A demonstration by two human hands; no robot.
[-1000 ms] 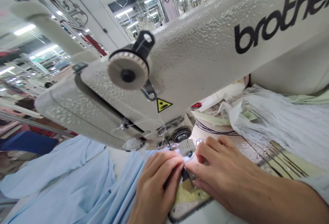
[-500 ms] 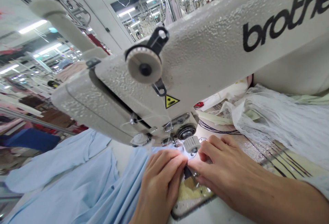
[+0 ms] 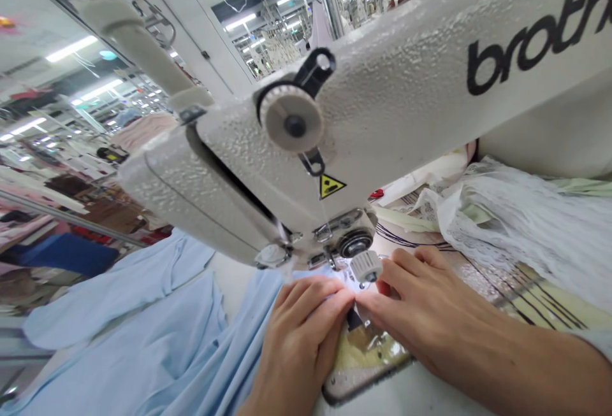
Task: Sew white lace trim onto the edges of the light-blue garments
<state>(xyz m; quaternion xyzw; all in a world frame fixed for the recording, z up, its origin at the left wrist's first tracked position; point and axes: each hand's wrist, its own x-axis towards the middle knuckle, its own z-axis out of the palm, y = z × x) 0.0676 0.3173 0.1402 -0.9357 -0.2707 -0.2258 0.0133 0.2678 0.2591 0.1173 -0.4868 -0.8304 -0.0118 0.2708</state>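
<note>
Blue fabric [image 3: 234, 333] appears light and limp, best held near its edge. Left hand [image 3: 306, 327]: fingers together; right hand [image 3: 430, 308]: fingers curled, pinch indeterminable.

The place is a sewing workshop, as indicated by the sewing machine [image 3: 406, 97], blue cloth [image 3: 134, 333] and rows of ceiling lights [image 3: 71, 48].

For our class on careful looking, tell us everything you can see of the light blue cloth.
The light blue cloth looks soft and matt. On the white table, broad, slightly wrinkled parts, one with a rounded end, spread leftward; nearer the left hand, it gathers into long folds. That hand lies over it, and it reaches under the head of the sewing machine. Whether it is one piece is unclear.
</note>
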